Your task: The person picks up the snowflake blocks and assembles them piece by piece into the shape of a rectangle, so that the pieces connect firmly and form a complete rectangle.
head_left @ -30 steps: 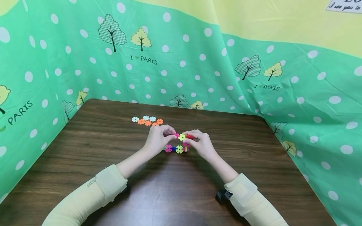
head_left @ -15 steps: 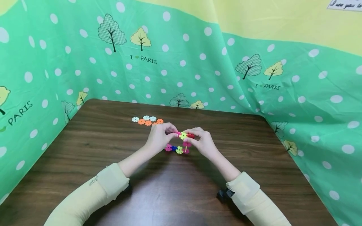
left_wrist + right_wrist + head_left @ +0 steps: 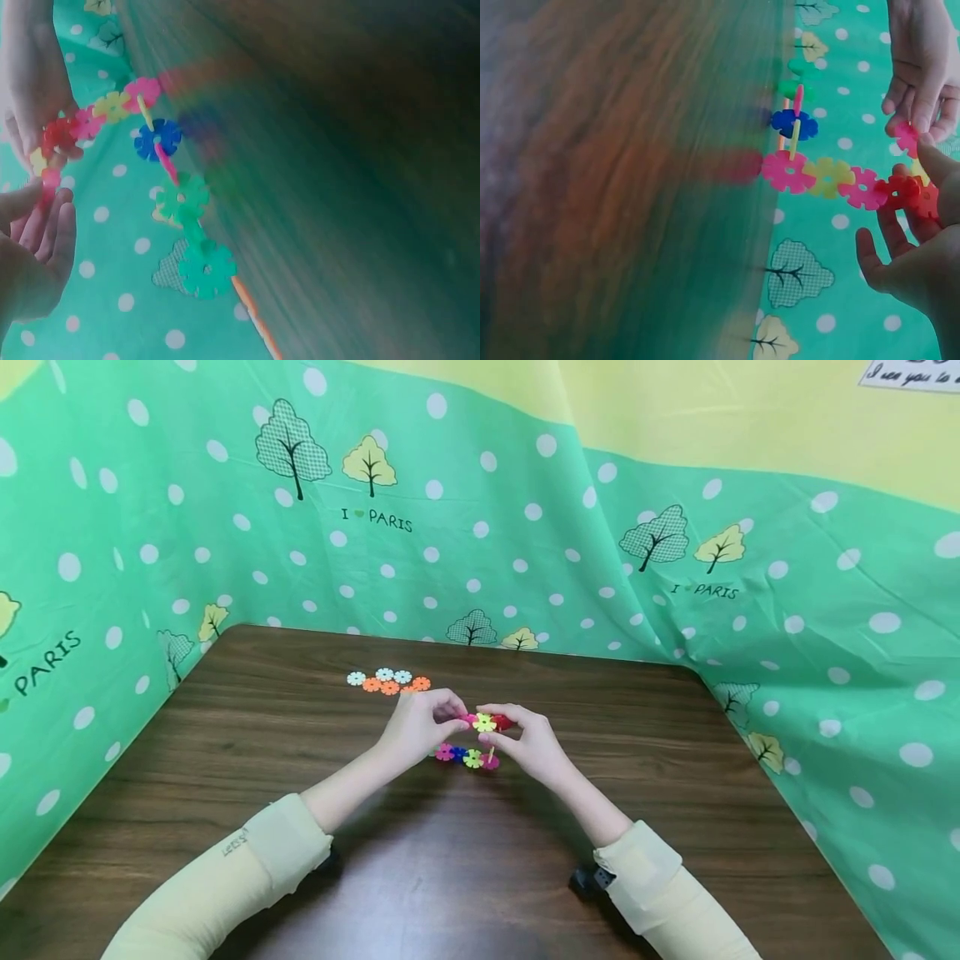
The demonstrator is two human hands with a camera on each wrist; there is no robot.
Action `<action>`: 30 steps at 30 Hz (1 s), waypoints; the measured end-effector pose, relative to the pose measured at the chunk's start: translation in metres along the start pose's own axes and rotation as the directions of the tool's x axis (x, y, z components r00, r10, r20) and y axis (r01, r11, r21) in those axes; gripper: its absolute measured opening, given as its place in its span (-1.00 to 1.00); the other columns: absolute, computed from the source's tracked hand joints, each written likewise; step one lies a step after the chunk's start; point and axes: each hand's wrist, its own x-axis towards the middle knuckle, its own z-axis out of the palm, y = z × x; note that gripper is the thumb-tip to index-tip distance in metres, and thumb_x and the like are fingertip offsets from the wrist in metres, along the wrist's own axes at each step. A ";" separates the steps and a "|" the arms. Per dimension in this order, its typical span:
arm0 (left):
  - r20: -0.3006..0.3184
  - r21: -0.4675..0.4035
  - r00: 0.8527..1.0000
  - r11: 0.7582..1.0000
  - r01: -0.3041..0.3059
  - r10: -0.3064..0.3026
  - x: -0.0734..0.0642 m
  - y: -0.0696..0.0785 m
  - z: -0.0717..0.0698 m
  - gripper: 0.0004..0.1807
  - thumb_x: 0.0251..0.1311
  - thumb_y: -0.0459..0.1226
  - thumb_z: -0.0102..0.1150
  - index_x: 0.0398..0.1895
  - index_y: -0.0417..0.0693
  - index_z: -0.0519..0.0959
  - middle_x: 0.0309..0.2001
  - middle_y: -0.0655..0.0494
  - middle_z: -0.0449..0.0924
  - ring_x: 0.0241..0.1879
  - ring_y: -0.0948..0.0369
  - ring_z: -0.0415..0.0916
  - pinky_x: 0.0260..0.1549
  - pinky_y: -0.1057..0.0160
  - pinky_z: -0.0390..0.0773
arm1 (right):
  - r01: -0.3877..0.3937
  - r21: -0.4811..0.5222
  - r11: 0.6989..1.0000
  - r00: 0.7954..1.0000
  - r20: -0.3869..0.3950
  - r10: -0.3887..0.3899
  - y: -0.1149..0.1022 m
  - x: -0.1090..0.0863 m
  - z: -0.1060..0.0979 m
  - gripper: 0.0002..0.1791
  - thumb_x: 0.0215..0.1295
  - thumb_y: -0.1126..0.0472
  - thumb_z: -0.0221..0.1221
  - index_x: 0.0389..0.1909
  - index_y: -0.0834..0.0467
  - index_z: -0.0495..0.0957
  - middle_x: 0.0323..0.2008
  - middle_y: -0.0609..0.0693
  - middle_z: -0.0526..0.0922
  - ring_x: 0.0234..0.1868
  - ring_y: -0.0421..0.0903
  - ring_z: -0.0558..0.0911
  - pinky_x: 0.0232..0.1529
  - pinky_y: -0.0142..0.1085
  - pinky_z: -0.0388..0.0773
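Observation:
A chain of interlocking plastic snowflake discs hangs between the two hands in a bent line. My left hand (image 3: 414, 727) pinches the pink disc (image 3: 51, 178) at its upper end. Beside it, a yellow disc (image 3: 484, 722) and a red disc (image 3: 902, 192) are linked on. Around these, the thumb and fingers of my right hand (image 3: 534, 745) hold the chain. Lower down come pink and yellow discs, a blue disc (image 3: 158, 140) and green discs (image 3: 208, 270) at the far end. The fingers partly hide the joint at the upper end.
Loose white discs (image 3: 384, 674) and orange discs (image 3: 389, 688) lie on the brown wooden table (image 3: 600, 710), behind my left hand and partly covered by it. A green and yellow printed curtain (image 3: 480, 560) surrounds the table's far and side edges.
Both hands stay nearly in place with the chain between them. The right thumb and index finger have spread slightly and moved a little left around the yellow disc.

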 end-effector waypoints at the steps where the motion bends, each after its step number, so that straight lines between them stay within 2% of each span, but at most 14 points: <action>1: 0.011 0.003 1.000 1.000 0.000 0.000 0.001 -0.001 -0.002 -0.86 0.02 -0.24 0.39 -0.37 -0.04 0.64 -0.40 0.18 0.70 -0.40 0.35 0.62 -0.34 0.38 0.61 | -0.002 -0.001 1.000 1.000 -0.004 0.001 0.000 0.000 0.000 -0.57 0.12 0.16 0.33 0.04 0.12 0.58 -0.06 0.01 0.66 -0.11 -0.13 0.63 -0.08 -0.27 0.61; 4: 0.027 0.010 0.999 1.000 0.019 -0.020 0.004 -0.006 -0.015 -0.81 0.05 -0.18 0.37 -0.29 -0.01 0.64 -0.34 0.20 0.69 -0.34 0.35 0.61 -0.29 0.35 0.60 | -0.018 -0.011 1.000 1.000 -0.013 0.018 -0.001 0.000 0.000 -0.60 0.13 0.18 0.32 0.03 0.10 0.58 -0.11 -0.01 0.67 -0.17 -0.15 0.63 -0.10 -0.23 0.61; 8: -0.008 0.045 0.998 0.997 0.063 -0.063 0.011 -0.016 -0.037 -0.82 0.12 -0.17 0.32 -0.25 -0.02 0.64 -0.30 0.16 0.69 -0.34 0.28 0.62 -0.31 0.29 0.62 | -0.062 -0.017 0.998 0.998 -0.005 0.062 -0.001 -0.001 -0.001 -0.60 0.17 0.15 0.29 0.05 0.04 0.53 -0.24 -0.07 0.66 -0.28 -0.18 0.59 -0.22 -0.25 0.60; 12: -0.053 0.100 0.994 0.990 0.101 -0.096 0.019 -0.032 -0.059 -0.83 0.18 -0.23 0.25 -0.20 -0.10 0.63 -0.26 0.06 0.70 -0.38 0.17 0.63 -0.37 0.22 0.63 | -0.077 0.016 0.997 0.997 0.026 0.076 0.000 -0.002 -0.001 -0.61 0.24 0.14 0.24 0.08 0.04 0.45 -0.35 -0.05 0.63 -0.37 -0.16 0.54 -0.40 -0.32 0.51; 17: -0.063 0.164 0.989 0.976 0.142 -0.133 0.023 -0.056 -0.079 -0.80 0.24 -0.27 0.17 -0.14 -0.17 0.60 -0.20 -0.04 0.68 -0.21 0.07 0.60 -0.20 0.07 0.57 | -0.076 0.059 0.995 0.995 0.065 0.072 0.003 -0.001 0.001 -0.67 0.29 0.20 0.18 0.05 0.08 0.39 -0.37 -0.01 0.62 -0.42 -0.17 0.55 -0.43 -0.37 0.50; 22: -0.048 0.201 0.984 0.964 0.175 -0.169 0.023 -0.081 -0.090 -0.78 0.24 -0.31 0.15 -0.09 -0.22 0.57 -0.15 -0.11 0.64 -0.09 0.00 0.54 -0.06 0.00 0.50 | -0.070 0.074 0.995 0.994 0.093 0.063 0.006 0.003 0.000 -0.70 0.30 0.23 0.16 0.02 0.06 0.37 -0.36 0.00 0.60 -0.41 -0.13 0.54 -0.42 -0.36 0.51; 27: 0.017 0.224 0.981 0.957 0.185 -0.193 0.023 -0.105 -0.093 -0.71 0.22 -0.35 0.15 -0.01 -0.29 0.52 -0.03 -0.21 0.58 0.05 -0.10 0.47 0.05 -0.07 0.43 | -0.058 0.103 0.993 0.991 0.127 0.045 0.011 0.007 -0.001 -0.72 0.30 0.25 0.15 0.00 0.05 0.37 -0.37 0.05 0.60 -0.40 -0.04 0.58 -0.45 -0.33 0.48; 30: 0.057 0.238 0.976 0.952 0.190 -0.209 0.024 -0.115 -0.093 -0.66 0.19 -0.38 0.16 0.03 -0.31 0.50 0.03 -0.22 0.55 0.12 -0.11 0.42 0.12 -0.07 0.38 | -0.048 0.109 0.993 0.989 0.144 0.032 0.013 0.009 -0.001 -0.74 0.31 0.24 0.14 -0.02 0.03 0.38 -0.41 0.11 0.62 -0.43 -0.07 0.59 -0.50 -0.34 0.44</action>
